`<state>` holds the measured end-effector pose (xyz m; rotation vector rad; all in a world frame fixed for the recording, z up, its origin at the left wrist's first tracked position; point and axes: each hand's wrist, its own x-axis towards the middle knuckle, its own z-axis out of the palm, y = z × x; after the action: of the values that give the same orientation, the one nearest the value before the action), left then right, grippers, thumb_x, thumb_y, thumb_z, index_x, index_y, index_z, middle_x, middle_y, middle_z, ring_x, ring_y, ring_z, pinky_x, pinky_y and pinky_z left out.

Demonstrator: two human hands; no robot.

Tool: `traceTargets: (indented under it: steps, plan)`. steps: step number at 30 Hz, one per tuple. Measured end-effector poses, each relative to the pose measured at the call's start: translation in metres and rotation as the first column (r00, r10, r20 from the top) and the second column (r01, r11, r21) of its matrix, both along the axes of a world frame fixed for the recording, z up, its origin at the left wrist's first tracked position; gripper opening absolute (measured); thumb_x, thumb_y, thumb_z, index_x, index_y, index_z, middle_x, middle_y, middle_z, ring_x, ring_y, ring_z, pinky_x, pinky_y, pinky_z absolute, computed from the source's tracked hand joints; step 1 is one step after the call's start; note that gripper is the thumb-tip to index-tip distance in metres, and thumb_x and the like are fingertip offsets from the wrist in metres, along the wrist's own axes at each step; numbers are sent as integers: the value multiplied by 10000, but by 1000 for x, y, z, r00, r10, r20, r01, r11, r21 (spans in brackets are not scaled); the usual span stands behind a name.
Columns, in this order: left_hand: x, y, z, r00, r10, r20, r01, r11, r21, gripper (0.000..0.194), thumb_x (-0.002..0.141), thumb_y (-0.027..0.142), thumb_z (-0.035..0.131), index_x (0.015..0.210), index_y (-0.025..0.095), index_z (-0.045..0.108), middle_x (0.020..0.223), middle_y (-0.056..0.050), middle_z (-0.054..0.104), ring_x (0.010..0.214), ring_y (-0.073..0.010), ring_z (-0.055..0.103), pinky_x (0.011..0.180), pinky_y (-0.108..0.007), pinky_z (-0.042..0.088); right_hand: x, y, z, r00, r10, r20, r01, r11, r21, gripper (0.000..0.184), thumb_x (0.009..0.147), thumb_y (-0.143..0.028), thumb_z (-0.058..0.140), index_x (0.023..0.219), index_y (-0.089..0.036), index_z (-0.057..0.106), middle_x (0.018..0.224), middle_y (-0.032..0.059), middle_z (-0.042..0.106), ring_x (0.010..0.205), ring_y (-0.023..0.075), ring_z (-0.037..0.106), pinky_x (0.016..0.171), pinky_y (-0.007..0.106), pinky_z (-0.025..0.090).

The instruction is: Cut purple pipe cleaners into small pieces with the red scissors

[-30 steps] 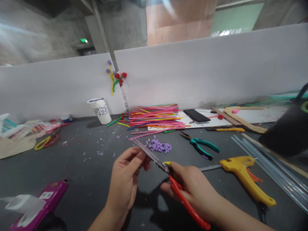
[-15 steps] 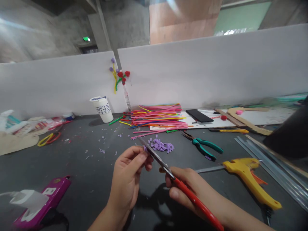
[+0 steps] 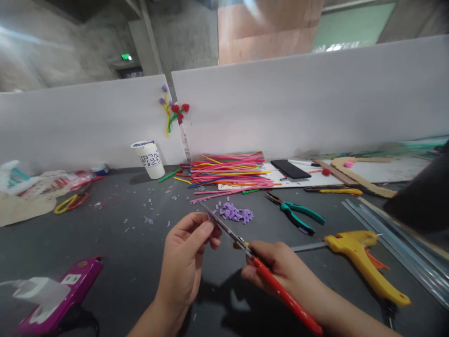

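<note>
On the dark table (image 3: 140,262) lies a pile of purple pieces (image 3: 234,213). In front of this pile, to its left, the left hand (image 3: 186,248) has thumb and fingers pinched together on 1 purple bit (image 3: 210,216), mostly hidden. In front, to its right, the right hand (image 3: 278,264) has fingers clamped around the red-handled scissors (image 3: 261,268). Green pliers (image 3: 305,212) lie right of it, coloured stems (image 3: 228,172) behind.

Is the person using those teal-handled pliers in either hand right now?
No, the teal-handled pliers lie on the dark table, while the right hand grips red-handled scissors.
</note>
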<state>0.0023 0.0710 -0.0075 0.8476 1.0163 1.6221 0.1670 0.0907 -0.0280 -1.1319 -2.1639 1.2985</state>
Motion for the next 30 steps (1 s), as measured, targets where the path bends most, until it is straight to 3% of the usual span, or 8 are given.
traceTargets:
  steps: [3, 5, 8, 11, 14, 19, 24, 30]
  plan:
    - [0, 0, -2, 992, -9, -129, 6, 1000, -18, 47, 682, 193, 602, 647, 165, 585, 583, 25, 581, 511, -69, 502, 501, -165, 402, -2, 1, 0, 993, -77, -88, 79, 997, 17, 324, 742, -437, 477, 584, -188, 343, 535, -61, 321, 496, 71, 280, 438, 184, 259]
    - [1, -1, -4, 940, -25, -340, 18, 1000, -22, 62, 687, 203, 589, 634, 174, 575, 572, 23, 569, 523, -90, 500, 524, -191, 402, -2, 2, 3, 975, -164, -150, 169, 985, 17, 299, 740, -422, 471, 586, -187, 369, 521, -62, 335, 462, 66, 301, 424, 185, 273]
    - [6, -4, -7, 724, 2, -690, 67, 995, 73, 80, 683, 158, 565, 607, 181, 574, 577, 16, 545, 552, -108, 487, 560, -210, 382, -3, 3, 11, 936, -280, -212, 268, 960, -83, 232, 708, -380, 492, 612, -185, 412, 477, -70, 361, 390, 58, 320, 379, 183, 280]
    - [11, -7, -8, 543, 44, -839, 175, 971, 163, 124, 692, 115, 527, 595, 183, 564, 573, 13, 520, 554, -111, 478, 559, -211, 359, -4, 2, 17, 913, -323, -248, 282, 941, -187, 187, 682, -347, 511, 627, -185, 435, 451, -75, 377, 361, 59, 348, 358, 178, 296]
    - [13, -8, -9, 464, 50, -885, 239, 954, 179, 127, 710, 116, 507, 611, 181, 555, 576, 8, 517, 551, -113, 489, 553, -211, 361, -4, 2, 16, 913, -322, -250, 273, 938, -212, 112, 679, -267, 509, 630, -187, 449, 454, -75, 396, 362, 59, 373, 357, 168, 302]
    - [11, -6, -11, 437, 34, -899, 262, 951, 163, 114, 722, 115, 501, 639, 178, 547, 602, -1, 552, 569, -117, 521, 568, -208, 392, -3, 2, 8, 921, -280, -271, 232, 953, -197, 34, 674, -164, 473, 646, -182, 467, 479, -77, 418, 376, 51, 387, 368, 155, 293]
    - [11, -6, -16, 349, 186, -918, 320, 898, 303, 123, 716, 73, 480, 663, 167, 538, 617, -6, 558, 571, -114, 511, 554, -219, 394, -3, 2, 9, 913, -240, -331, 199, 968, -151, 85, 648, -143, 517, 606, -170, 448, 505, -77, 403, 410, 44, 373, 401, 154, 317]
    - [10, -6, -17, 319, 232, -919, 325, 884, 336, 119, 724, 64, 484, 658, 159, 514, 598, 1, 527, 559, -100, 490, 546, -208, 387, -4, 3, 10, 913, -282, -295, 226, 951, -210, 70, 657, -140, 515, 636, -171, 456, 482, -80, 405, 391, 51, 389, 376, 153, 317]
